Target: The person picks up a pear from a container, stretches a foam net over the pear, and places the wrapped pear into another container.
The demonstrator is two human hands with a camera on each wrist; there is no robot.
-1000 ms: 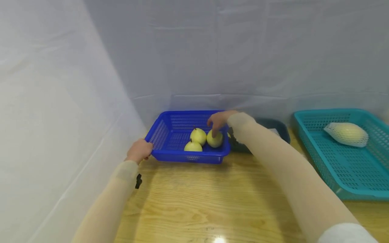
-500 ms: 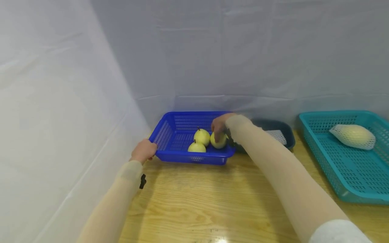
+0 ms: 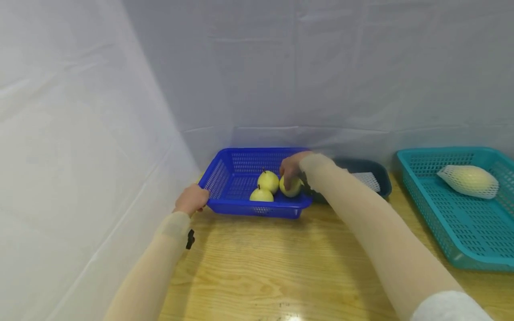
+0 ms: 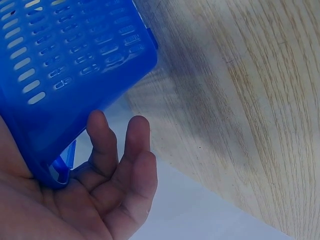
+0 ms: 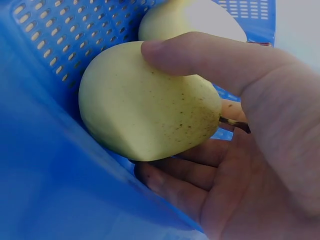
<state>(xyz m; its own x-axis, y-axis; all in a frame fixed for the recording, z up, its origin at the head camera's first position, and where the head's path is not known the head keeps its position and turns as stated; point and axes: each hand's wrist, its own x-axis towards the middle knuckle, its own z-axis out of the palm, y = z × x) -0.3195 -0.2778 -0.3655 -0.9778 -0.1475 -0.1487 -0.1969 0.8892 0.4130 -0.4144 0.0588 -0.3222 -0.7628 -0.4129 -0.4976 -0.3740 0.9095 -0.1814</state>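
Now our left hand grips the blue basket edge; our right hand holds a pear beside its wall; desk spreads before us.

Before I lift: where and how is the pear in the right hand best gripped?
Grip the pear around its broad middle, probably from above: a wall of the blue basket stands close beside it, and the thin stem points toward the right hand.
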